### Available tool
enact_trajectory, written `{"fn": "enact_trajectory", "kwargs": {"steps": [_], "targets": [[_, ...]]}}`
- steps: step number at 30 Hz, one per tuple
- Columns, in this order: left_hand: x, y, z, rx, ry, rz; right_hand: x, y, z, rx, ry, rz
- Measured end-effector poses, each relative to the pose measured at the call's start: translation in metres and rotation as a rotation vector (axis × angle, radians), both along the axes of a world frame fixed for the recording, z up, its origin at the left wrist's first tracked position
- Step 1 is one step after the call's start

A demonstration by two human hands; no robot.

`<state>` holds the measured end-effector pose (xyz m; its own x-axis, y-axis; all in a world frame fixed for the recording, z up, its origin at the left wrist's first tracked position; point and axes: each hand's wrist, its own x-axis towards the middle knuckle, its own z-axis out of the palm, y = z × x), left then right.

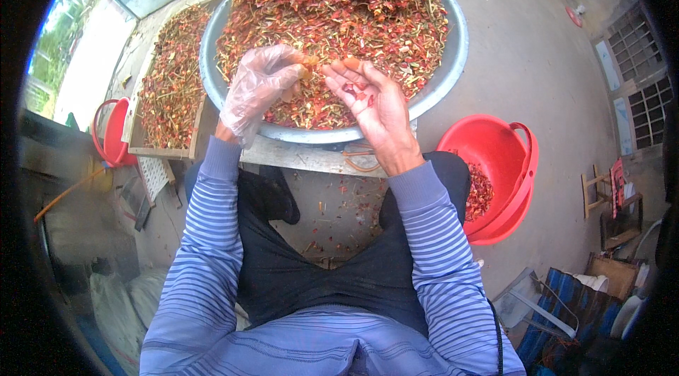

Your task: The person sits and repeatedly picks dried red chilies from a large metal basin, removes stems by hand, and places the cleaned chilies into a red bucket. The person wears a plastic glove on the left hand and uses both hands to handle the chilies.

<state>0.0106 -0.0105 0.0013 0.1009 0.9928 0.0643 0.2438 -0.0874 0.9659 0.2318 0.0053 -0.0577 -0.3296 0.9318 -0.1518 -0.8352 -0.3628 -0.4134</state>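
Note:
A wide metal basin [457, 39] is heaped with dried red chili pieces and pale stems [339, 20]. Over its near side is my left hand [262, 84], in a clear plastic glove, thumb and fingers brought together. Whether anything sits between those fingertips is unclear. Just to the right, my bare right hand [371, 103] is turned palm up, fingers slightly curled. Several small red chili flakes [362, 94] rest on its palm. The fingertips of both hands are close to each other above the heap.
A wooden tray [164, 152] of chili and stems lies left of the basin, beside a red bucket [114, 134]. A pale board [318, 160] supports the basin. At my right knee, a larger red bucket [504, 164] holds red chili pieces [479, 193]. Scraps litter the floor between my legs.

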Motion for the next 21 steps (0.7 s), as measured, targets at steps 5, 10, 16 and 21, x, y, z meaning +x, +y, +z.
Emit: {"fn": "enact_trajectory", "kwargs": {"steps": [5, 10, 16, 21], "targets": [[0.011, -0.004, 0.005, 0.067, 0.136, -0.090, -0.014, -0.003, -0.006, 0.024, -0.009, 0.066], [0.012, -0.004, 0.007, 0.081, 0.214, -0.058, -0.017, -0.003, -0.007, 0.007, -0.011, 0.065], [0.001, 0.003, -0.002, 0.169, 0.174, 0.024, -0.002, 0.001, 0.008, -0.019, 0.038, -0.020], [0.005, 0.004, -0.009, 0.247, 0.412, -0.025, 0.017, 0.004, 0.014, 0.016, 0.054, -0.073]]}}
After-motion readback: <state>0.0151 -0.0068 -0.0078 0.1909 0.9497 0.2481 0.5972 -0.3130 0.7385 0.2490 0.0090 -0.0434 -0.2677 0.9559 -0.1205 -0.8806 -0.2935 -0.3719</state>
